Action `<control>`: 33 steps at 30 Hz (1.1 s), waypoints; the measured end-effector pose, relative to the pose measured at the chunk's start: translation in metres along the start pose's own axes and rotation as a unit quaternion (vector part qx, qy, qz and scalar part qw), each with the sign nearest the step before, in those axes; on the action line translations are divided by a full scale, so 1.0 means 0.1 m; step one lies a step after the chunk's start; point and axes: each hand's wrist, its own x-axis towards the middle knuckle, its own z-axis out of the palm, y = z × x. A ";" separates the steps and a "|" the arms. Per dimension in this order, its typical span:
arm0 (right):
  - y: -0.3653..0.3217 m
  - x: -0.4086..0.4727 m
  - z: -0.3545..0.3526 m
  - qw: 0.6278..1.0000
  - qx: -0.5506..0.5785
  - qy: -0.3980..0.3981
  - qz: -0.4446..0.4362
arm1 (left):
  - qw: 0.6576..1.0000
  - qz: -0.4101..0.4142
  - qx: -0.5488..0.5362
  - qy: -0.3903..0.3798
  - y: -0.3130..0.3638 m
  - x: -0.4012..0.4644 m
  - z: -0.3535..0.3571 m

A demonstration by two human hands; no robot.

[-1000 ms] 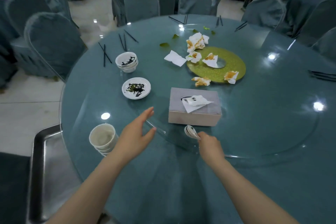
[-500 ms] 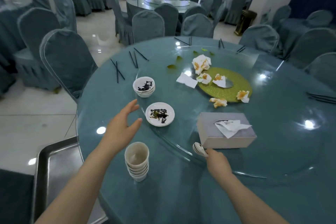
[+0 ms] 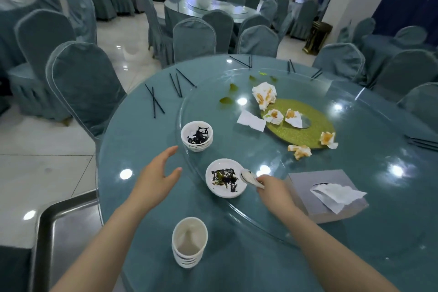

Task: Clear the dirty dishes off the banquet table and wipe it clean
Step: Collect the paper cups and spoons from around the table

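My right hand (image 3: 275, 191) grips a white ceramic spoon (image 3: 248, 176) whose bowl hangs over the right rim of a dirty white plate (image 3: 225, 178) smeared with dark scraps. My left hand (image 3: 155, 179) hovers open above the round teal table (image 3: 132, 135), left of that plate. A stack of dirty small bowls (image 3: 196, 135) sits farther back on the glass turntable (image 3: 355, 173). A stack of white cups (image 3: 189, 242) stands near the front edge. Soiled napkins (image 3: 264, 95) lie around a green glitter disc (image 3: 305, 135).
A grey tissue box (image 3: 308, 180) sits right of my right hand. Black chopsticks (image 3: 155, 102) lie in pairs along the table's rim. A steel cart tray (image 3: 61, 225) stands at lower left. Covered chairs (image 3: 83, 83) ring the table.
My right hand has carried the spoon from beside the tissue box leftward to the dirty plate's rim. The view has shifted, and my left hand stays open near the plate.
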 end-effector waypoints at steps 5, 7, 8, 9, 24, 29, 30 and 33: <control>-0.07 0.34 0.26 0.999 -0.028 -0.029 0.009 | 0.999 -0.037 0.013 0.010 -0.15 0.06 -0.02; -0.04 0.40 0.39 0.998 -0.036 -0.041 0.018 | 0.999 -0.052 0.014 0.008 -0.24 0.04 -0.01; -0.04 0.43 0.45 0.998 -0.037 -0.045 0.018 | 0.998 -0.058 0.014 0.005 -0.28 0.03 -0.01; -0.05 0.45 0.51 0.998 -0.035 -0.049 0.014 | 0.998 -0.066 0.013 0.002 -0.32 0.02 0.00; -0.05 0.17 0.59 0.999 0.030 0.011 0.009 | 0.992 -0.120 -0.045 0.004 -0.48 -0.32 -0.15; -0.18 -0.19 0.30 0.994 0.089 0.052 -0.021 | 0.991 -0.106 -0.078 0.008 -0.34 -0.51 -0.27; -0.23 -0.27 0.25 0.993 0.099 0.054 -0.028 | 0.991 -0.101 -0.082 0.010 -0.32 -0.56 -0.30; -0.40 -0.50 0.09 0.987 0.143 0.057 -0.041 | 0.991 -0.091 -0.094 0.013 -0.33 -0.71 -0.41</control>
